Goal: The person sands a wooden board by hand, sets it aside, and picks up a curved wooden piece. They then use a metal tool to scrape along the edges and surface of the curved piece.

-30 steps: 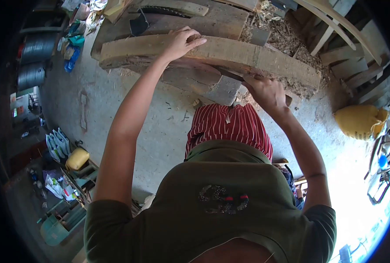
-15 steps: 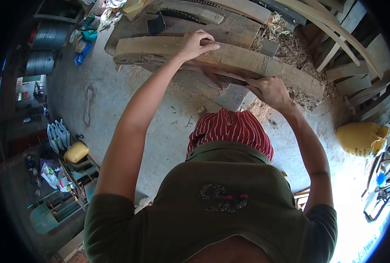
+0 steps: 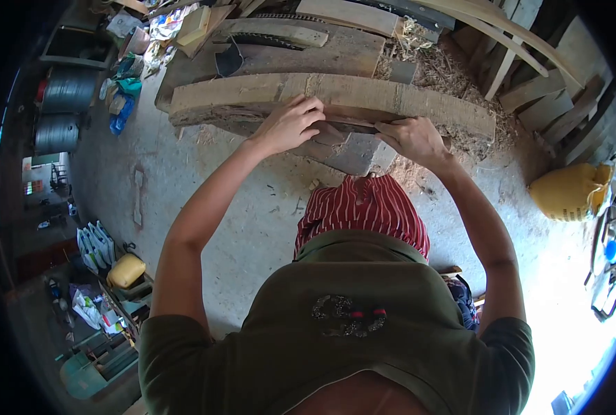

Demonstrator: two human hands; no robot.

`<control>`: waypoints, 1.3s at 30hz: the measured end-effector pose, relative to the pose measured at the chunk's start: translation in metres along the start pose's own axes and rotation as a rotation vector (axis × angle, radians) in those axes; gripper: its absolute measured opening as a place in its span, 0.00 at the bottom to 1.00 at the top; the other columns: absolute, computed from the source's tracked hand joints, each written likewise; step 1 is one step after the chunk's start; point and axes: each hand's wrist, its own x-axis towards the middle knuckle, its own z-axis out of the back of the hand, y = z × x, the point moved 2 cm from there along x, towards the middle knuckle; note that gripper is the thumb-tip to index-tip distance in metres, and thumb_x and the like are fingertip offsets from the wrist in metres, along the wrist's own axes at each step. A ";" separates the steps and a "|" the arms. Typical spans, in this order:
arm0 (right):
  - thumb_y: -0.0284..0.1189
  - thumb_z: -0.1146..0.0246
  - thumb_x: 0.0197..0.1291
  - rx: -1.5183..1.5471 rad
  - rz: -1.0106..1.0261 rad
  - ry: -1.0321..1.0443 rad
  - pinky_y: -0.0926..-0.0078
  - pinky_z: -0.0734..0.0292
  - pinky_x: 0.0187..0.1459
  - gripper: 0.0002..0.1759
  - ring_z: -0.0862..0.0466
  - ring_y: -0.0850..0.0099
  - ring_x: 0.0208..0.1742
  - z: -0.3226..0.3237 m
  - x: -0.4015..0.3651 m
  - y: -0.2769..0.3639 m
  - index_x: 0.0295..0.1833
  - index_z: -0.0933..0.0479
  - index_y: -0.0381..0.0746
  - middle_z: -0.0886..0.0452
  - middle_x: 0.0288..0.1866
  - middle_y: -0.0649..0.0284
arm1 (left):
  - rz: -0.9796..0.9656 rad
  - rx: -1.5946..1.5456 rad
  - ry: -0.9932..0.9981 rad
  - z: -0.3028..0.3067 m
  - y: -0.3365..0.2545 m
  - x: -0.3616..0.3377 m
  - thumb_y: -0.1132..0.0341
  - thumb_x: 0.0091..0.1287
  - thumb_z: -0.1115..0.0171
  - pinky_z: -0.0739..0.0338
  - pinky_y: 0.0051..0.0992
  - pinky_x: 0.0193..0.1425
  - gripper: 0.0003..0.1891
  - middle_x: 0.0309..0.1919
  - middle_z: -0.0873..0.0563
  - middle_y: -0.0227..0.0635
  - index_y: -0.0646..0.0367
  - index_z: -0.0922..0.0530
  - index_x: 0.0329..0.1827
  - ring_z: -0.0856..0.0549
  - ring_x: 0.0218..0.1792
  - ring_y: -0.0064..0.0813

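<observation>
A long curved wooden beam (image 3: 363, 95) lies across the upper middle of the view, its near side rough and dark. Against that near side, my left hand (image 3: 288, 126) has bent fingers, and what they hold, if anything, is hidden. To its right, my right hand (image 3: 417, 140) is closed on one end of a thin dark tool (image 3: 353, 124) that runs along the beam's near side between both hands. Under the beam is a grey block (image 3: 355, 153).
Wooden boards (image 3: 304, 59) lie beyond the beam, with wood shavings (image 3: 446, 72) to the right. A yellow sack (image 3: 569, 191) stands at the right. Metal drums (image 3: 69, 90) and a yellow container (image 3: 126, 270) are at the left.
My left hand has come down from the beam's top to its near side. My right hand has shifted slightly left. The whole view has moved a little.
</observation>
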 end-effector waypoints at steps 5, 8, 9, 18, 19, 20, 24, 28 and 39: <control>0.46 0.39 0.68 -0.089 -0.326 0.402 0.68 0.16 0.30 0.17 0.12 0.67 0.28 0.059 0.001 -0.007 0.45 0.14 0.46 0.15 0.23 0.65 | -0.020 0.120 0.053 0.000 0.001 0.002 0.63 0.58 0.29 0.22 0.30 0.59 0.11 0.48 0.21 0.27 0.57 0.17 0.41 0.23 0.52 0.30; 0.51 0.38 0.66 0.031 -0.384 0.095 0.67 0.16 0.27 0.24 0.11 0.68 0.30 0.057 -0.006 -0.025 0.55 0.17 0.43 0.13 0.33 0.60 | 0.034 0.157 -0.006 -0.005 -0.001 0.000 0.63 0.57 0.29 0.23 0.30 0.57 0.11 0.46 0.21 0.25 0.55 0.16 0.40 0.22 0.50 0.28; 0.50 0.36 0.65 -0.027 -0.389 -0.002 0.66 0.15 0.29 0.28 0.11 0.66 0.32 0.045 0.005 -0.016 0.61 0.22 0.42 0.16 0.46 0.56 | 0.013 0.151 -0.007 -0.006 0.000 0.001 0.63 0.57 0.29 0.23 0.30 0.57 0.11 0.46 0.21 0.25 0.55 0.16 0.40 0.22 0.50 0.28; 0.48 0.29 0.55 -0.145 -0.456 0.152 0.64 0.12 0.39 0.43 0.10 0.57 0.42 0.003 0.073 0.050 0.73 0.35 0.45 0.33 0.75 0.56 | -0.054 0.122 -0.027 0.001 0.003 0.003 0.63 0.54 0.27 0.27 0.27 0.56 0.09 0.37 0.13 0.24 0.52 0.11 0.38 0.20 0.46 0.26; 0.48 0.29 0.55 -0.141 -0.452 0.160 0.64 0.12 0.39 0.43 0.10 0.57 0.42 0.004 0.073 0.050 0.73 0.35 0.45 0.33 0.75 0.56 | -0.046 0.118 -0.025 0.004 0.003 0.003 0.63 0.54 0.27 0.27 0.27 0.56 0.09 0.37 0.13 0.24 0.52 0.11 0.38 0.20 0.46 0.26; 0.47 0.29 0.55 -0.123 -0.461 0.165 0.64 0.12 0.39 0.43 0.10 0.57 0.42 0.005 0.074 0.050 0.73 0.35 0.46 0.34 0.76 0.56 | -0.050 0.088 0.038 0.008 0.004 0.004 0.63 0.54 0.28 0.26 0.28 0.56 0.08 0.36 0.13 0.24 0.52 0.11 0.36 0.19 0.46 0.27; 0.47 0.28 0.53 -0.149 -0.471 0.127 0.64 0.13 0.39 0.43 0.10 0.58 0.42 0.000 0.075 0.049 0.73 0.34 0.47 0.34 0.76 0.58 | -0.217 0.015 0.096 0.010 0.010 -0.004 0.67 0.54 0.30 0.23 0.31 0.53 0.06 0.33 0.14 0.28 0.55 0.13 0.34 0.18 0.44 0.29; 0.47 0.28 0.52 -0.113 -0.506 0.097 0.64 0.13 0.40 0.43 0.11 0.58 0.43 -0.002 0.073 0.049 0.73 0.34 0.48 0.34 0.76 0.58 | -0.328 -0.119 0.103 0.037 0.009 -0.024 0.71 0.53 0.31 0.21 0.32 0.50 0.05 0.30 0.15 0.30 0.57 0.14 0.32 0.18 0.44 0.30; 0.46 0.29 0.55 -0.131 -0.523 0.123 0.60 0.12 0.38 0.42 0.11 0.55 0.40 -0.009 0.073 0.046 0.74 0.36 0.51 0.38 0.77 0.61 | 0.144 -0.457 0.058 0.119 0.027 -0.072 0.83 0.47 0.29 0.19 0.30 0.48 0.15 0.37 0.11 0.33 0.60 0.13 0.39 0.14 0.47 0.32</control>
